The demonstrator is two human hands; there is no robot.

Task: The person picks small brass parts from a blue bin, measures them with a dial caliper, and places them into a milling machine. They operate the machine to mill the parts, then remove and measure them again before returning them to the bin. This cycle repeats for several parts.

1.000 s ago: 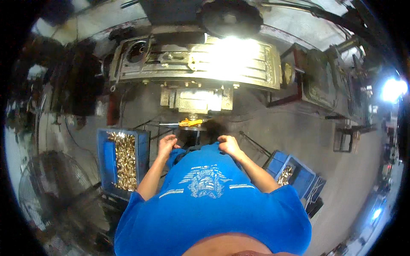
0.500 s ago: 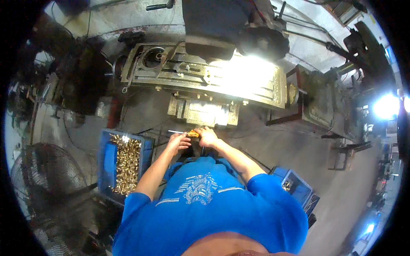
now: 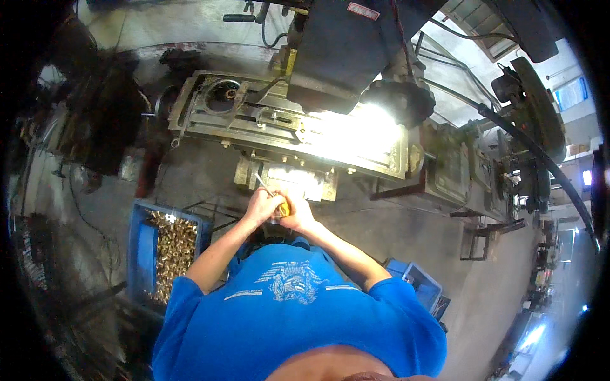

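Observation:
In front of my body, both hands are close together. My left hand (image 3: pixel 262 206) is closed around a thin pale rod (image 3: pixel 261 181), whose free end points up and to the left. My right hand (image 3: pixel 298 214) is closed on a small yellow piece (image 3: pixel 284 207) between the two hands. The piece lies roughly in line with the rod; whether they are joined I cannot tell, as fingers cover much of both. Left of my left forearm stands a blue bin (image 3: pixel 135 251) with many brass-coloured metal parts (image 3: pixel 173 244) inside.
Ahead is a machine table (image 3: pixel 279 143) with slots, brightly lit on its right, beneath a dark machine head (image 3: pixel 343 54). A second blue bin (image 3: pixel 422 282) stands by my right elbow. A black hose (image 3: pixel 540 152) arcs across the right side.
The rod has swung from pointing left to pointing up-left. My hands have drawn together around the yellow piece, and my left fingers have closed. The whole view has shifted slightly.

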